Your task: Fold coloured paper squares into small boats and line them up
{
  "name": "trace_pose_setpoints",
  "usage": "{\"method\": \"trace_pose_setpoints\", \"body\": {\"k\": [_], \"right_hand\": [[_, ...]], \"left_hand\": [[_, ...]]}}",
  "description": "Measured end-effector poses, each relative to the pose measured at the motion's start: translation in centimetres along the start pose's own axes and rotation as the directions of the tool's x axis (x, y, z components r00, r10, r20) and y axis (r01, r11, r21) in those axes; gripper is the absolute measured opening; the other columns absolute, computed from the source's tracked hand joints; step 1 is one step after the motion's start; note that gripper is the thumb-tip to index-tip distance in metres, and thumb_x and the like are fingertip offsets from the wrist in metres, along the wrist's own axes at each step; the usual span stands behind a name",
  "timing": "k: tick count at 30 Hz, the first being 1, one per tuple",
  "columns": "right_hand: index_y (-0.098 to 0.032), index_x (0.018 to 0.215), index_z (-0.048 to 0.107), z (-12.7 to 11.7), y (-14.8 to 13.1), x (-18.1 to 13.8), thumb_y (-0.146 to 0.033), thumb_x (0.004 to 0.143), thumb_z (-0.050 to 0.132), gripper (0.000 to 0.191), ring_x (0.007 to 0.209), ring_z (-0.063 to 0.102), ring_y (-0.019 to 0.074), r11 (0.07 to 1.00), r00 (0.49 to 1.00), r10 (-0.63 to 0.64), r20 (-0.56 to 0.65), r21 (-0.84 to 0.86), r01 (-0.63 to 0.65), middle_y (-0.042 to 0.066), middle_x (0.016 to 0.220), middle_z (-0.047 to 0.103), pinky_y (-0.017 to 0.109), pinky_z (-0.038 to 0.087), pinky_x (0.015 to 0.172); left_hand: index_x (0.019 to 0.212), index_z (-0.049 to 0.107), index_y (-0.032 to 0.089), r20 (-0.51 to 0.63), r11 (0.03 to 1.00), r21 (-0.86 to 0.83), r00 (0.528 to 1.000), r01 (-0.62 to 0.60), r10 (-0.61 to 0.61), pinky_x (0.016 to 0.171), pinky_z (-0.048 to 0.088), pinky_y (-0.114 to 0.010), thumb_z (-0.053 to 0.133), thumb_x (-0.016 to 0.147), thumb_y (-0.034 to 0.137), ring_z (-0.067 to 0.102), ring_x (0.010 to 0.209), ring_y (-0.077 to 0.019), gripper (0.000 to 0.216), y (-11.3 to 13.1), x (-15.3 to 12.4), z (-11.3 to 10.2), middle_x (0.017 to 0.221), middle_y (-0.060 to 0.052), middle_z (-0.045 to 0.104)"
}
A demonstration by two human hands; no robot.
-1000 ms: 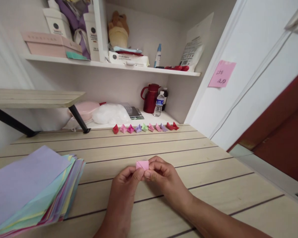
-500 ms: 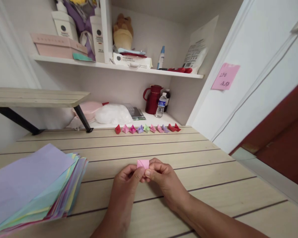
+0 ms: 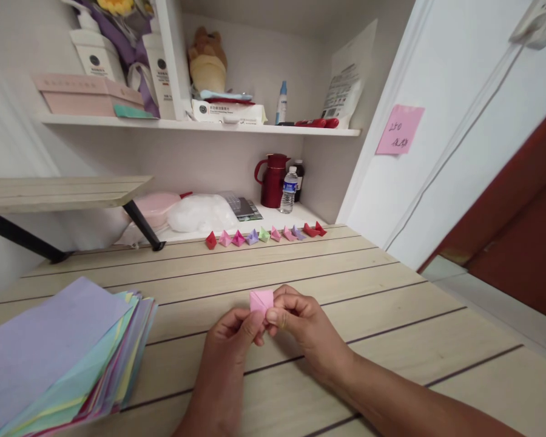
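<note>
A small folded pink paper piece [image 3: 261, 300] is pinched between both my hands just above the wooden table [image 3: 346, 285]. My left hand [image 3: 232, 340] grips its lower left side with thumb and fingers closed. My right hand [image 3: 298, 321] pinches its right side, thumb on top. A row of several small folded paper boats [image 3: 264, 235] in red, pink, purple and green lines the table's far edge.
A thick stack of coloured paper sheets [image 3: 59, 352] lies at the left. Behind the table are a red jug [image 3: 272, 180], a water bottle [image 3: 289, 190] and a shelf [image 3: 200, 124] with boxes and bottles. A pink sticky note [image 3: 399, 129] hangs on the white wall at right.
The pink piece has been turned and raised slightly between my fingers; the view shifted a little. Both hands stay in about the same spot.
</note>
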State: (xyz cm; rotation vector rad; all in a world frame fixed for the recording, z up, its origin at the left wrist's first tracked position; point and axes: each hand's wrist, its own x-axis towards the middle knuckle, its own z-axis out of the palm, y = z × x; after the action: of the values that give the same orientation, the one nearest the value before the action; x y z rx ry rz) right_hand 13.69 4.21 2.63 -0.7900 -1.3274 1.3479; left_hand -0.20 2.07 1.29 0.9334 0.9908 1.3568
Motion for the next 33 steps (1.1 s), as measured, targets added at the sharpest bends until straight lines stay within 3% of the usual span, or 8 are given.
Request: {"method": "trace_pose_setpoints", "body": {"k": [7,10,18,21,26,28,32,33], "right_hand": [[-0.019,0.051,0.066,0.8,0.6,0.6,-0.053,0.068,0.082,0.041,0.061,0.056,0.0136,1.0,0.998,-0.013,-0.067,0.027,0.015,0.0,0.073,0.052,0.03,0.049,0.062],[-0.018,0.05,0.063,0.5,0.7,0.8,-0.053,0.066,0.083,0.043,0.06,0.055,0.0127,1.0,0.997,-0.03,-0.072,-0.011,0.029,0.0,0.074,0.051,0.028,0.047,0.057],[-0.019,0.06,0.062,-1.0,0.5,0.3,-0.041,0.073,0.078,0.031,0.079,0.054,0.0177,0.97,0.999,-0.033,-0.037,-0.244,0.023,0.002,0.081,0.054,0.03,0.044,0.073],[-0.021,0.085,0.069,-0.7,0.0,0.0,-0.033,0.07,0.08,0.022,0.086,0.057,0.0195,0.969,1.0,-0.015,-0.019,-0.247,0.01,0.003,0.095,0.058,0.032,0.046,0.077],[-0.027,0.124,0.059,-0.8,-0.8,-0.1,-0.031,0.066,0.083,0.063,0.095,0.059,0.0204,0.984,0.999,0.015,-0.046,-0.179,-0.023,0.005,0.112,0.061,0.036,0.048,0.088],[-0.027,0.12,0.063,-1.1,-1.0,-0.1,-0.028,0.069,0.082,0.055,0.097,0.06,0.0203,0.979,0.998,-0.046,-0.044,-0.199,0.037,0.004,0.111,0.062,0.036,0.047,0.09],[-0.024,0.078,0.075,-1.5,-1.4,-0.3,-0.025,0.08,0.075,0.002,0.087,0.062,0.018,0.941,0.982,-0.186,-0.028,-0.294,0.17,0.002,0.087,0.066,0.033,0.047,0.085],[-0.023,0.073,0.075,-1.5,-1.5,-0.4,-0.025,0.081,0.075,0.009,0.083,0.062,0.0172,0.935,0.98,-0.197,-0.036,-0.306,0.177,0.002,0.082,0.066,0.032,0.048,0.082]], "left_hand": [[0.061,0.065,0.018,-0.014,0.989,-0.137,0.998,0.061,-0.064,0.067,0.045,-0.024,0.085,0.062,0.048,0.053,0.064,-0.0115,0.036,-0.1,0.2,0.0,0.058,0.003,0.055],[0.067,0.068,0.017,-0.071,0.995,-0.09,0.996,0.041,-0.047,0.063,0.043,-0.023,0.087,0.059,0.051,0.047,0.058,-0.0093,0.039,-1.2,0.9,-0.3,0.055,0.004,0.056],[0.06,0.065,0.018,-0.132,0.964,0.245,0.981,-0.106,0.141,0.056,0.036,-0.022,0.077,0.064,0.06,0.044,0.055,-0.0098,0.044,-1.5,1.1,-0.8,0.052,0.005,0.05],[0.065,0.068,0.019,-0.179,0.946,0.31,0.97,-0.1,0.162,0.057,0.036,-0.022,0.076,0.067,0.055,0.045,0.056,-0.0102,0.037,-0.9,0.9,-1.0,0.053,0.005,0.051],[0.074,0.071,0.021,-0.199,0.914,0.39,0.958,-0.115,0.205,0.052,0.033,-0.022,0.075,0.07,0.051,0.044,0.054,-0.0109,0.03,-0.8,0.9,-1.3,0.054,0.006,0.052],[0.073,0.072,0.022,-0.145,0.896,0.418,0.962,-0.153,0.231,0.056,0.037,-0.023,0.075,0.071,0.049,0.047,0.058,-0.0118,0.027,-0.8,0.7,-1.1,0.059,0.005,0.056],[0.073,0.072,0.023,0.058,0.833,0.497,0.967,-0.242,0.246,0.064,0.041,-0.024,0.07,0.079,0.041,0.053,0.065,-0.0132,0.018,-0.4,0.1,-0.6,0.068,0.003,0.06],[0.073,0.071,0.024,0.089,0.827,0.501,0.966,-0.255,0.245,0.065,0.042,-0.024,0.069,0.08,0.04,0.054,0.066,-0.0134,0.018,-0.2,-0.1,-0.5,0.069,0.003,0.061]]}}
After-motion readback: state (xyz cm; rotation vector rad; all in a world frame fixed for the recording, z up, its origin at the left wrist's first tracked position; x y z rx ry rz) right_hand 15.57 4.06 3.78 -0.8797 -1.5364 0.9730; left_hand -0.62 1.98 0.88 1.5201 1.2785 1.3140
